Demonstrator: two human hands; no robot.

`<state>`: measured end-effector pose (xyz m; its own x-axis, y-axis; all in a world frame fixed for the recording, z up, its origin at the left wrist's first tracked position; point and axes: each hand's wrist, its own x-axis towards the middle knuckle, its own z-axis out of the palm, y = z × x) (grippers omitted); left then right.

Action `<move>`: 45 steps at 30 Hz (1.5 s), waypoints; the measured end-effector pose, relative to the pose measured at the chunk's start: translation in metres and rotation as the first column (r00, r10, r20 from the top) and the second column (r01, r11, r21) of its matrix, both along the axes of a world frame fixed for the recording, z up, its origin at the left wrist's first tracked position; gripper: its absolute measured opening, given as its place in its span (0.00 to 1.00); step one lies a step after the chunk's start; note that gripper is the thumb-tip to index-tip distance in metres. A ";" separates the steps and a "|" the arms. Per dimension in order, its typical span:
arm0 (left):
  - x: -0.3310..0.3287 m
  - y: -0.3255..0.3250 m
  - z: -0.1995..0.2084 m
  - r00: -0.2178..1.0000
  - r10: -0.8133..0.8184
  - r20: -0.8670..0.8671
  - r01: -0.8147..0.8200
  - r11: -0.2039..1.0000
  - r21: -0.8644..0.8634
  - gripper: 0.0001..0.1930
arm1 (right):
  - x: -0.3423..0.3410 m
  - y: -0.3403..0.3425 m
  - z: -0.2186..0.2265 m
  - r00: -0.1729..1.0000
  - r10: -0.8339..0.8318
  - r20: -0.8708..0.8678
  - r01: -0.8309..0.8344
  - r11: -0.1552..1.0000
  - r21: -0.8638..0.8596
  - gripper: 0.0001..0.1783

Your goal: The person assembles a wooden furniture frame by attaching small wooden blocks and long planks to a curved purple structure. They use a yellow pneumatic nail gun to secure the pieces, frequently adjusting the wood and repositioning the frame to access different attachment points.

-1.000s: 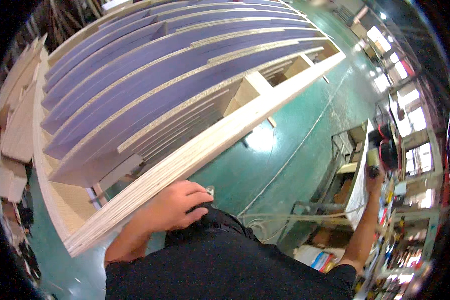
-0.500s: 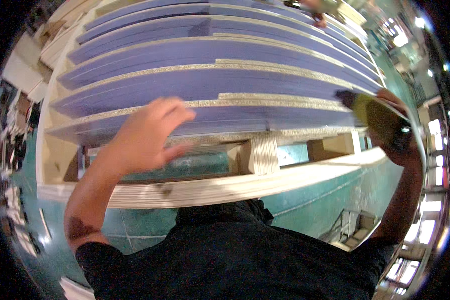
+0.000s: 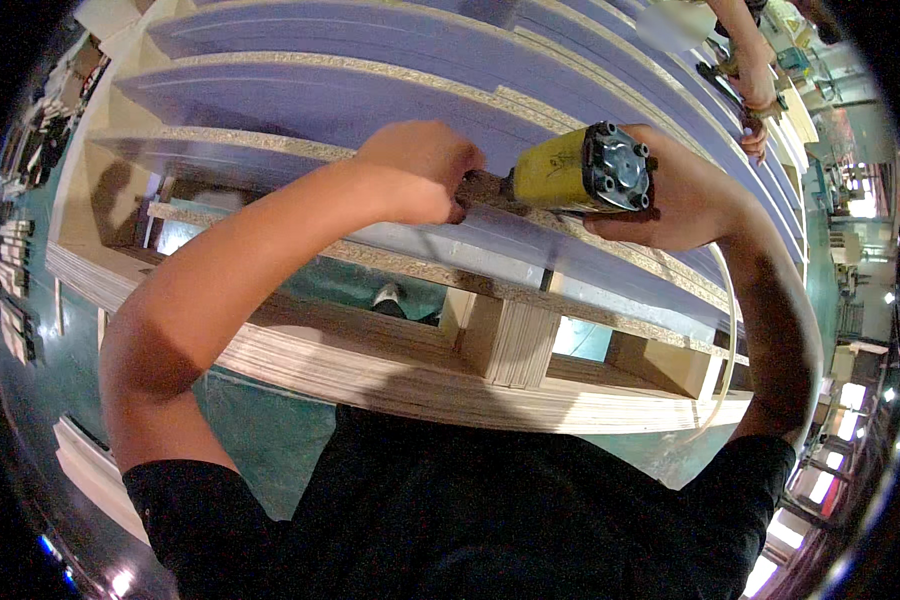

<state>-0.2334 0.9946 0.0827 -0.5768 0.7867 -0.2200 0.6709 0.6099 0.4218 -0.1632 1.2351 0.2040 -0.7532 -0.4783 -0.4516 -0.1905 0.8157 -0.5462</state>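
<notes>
My right hand (image 3: pixel 675 205) is closed round a yellow nail gun (image 3: pixel 560 172) with a black and silver cap. The tool's nose points left, over the rough edge of an upright blue-faced chipboard panel (image 3: pixel 260 140). Just left of that nose my left hand (image 3: pixel 420 170) has its fingers curled over the same panel edge, gripping it. Several such panels stand in rows across a pale wooden frame (image 3: pixel 300 365). A pale air hose (image 3: pixel 727 300) hangs down beside my right forearm. The contact between nose and panel is hidden.
At the far right another person's hands (image 3: pixel 755 90) are over the panels with a dark tool. A layered wooden block (image 3: pixel 525 340) joins the frame's front rail. Below lies green floor (image 3: pixel 270 430). Stacked boards (image 3: pixel 95 480) lie at lower left.
My left hand has moved right and closed on a panel edge. The nail gun has swung from the far right toward the middle, close to my left hand. The view has turned.
</notes>
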 end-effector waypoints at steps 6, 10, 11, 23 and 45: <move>-0.002 0.000 0.011 0.999 -0.034 0.040 0.033 0.999 0.009 0.19 | -0.008 -0.011 -0.004 0.997 -0.073 0.020 0.072 0.996 0.050 0.40; -0.001 -0.002 0.011 1.000 -0.005 0.023 0.005 1.000 -0.004 0.20 | -0.015 -0.019 -0.004 0.999 -0.035 0.014 0.035 0.999 0.020 0.34; -0.002 -0.003 0.009 1.000 -0.004 0.018 0.004 1.000 0.001 0.20 | -0.015 -0.020 -0.005 0.999 -0.038 -0.004 0.038 0.999 -0.021 0.30; -0.008 0.000 -0.013 0.986 -0.142 -0.092 0.146 0.989 0.037 0.23 | 0.007 0.034 0.007 0.979 -0.202 0.033 0.193 0.965 0.180 0.33; -0.105 0.061 -0.001 0.975 -0.186 -0.119 0.188 0.982 0.007 0.24 | -0.084 0.011 0.016 0.986 -0.162 -0.033 0.165 0.960 0.226 0.26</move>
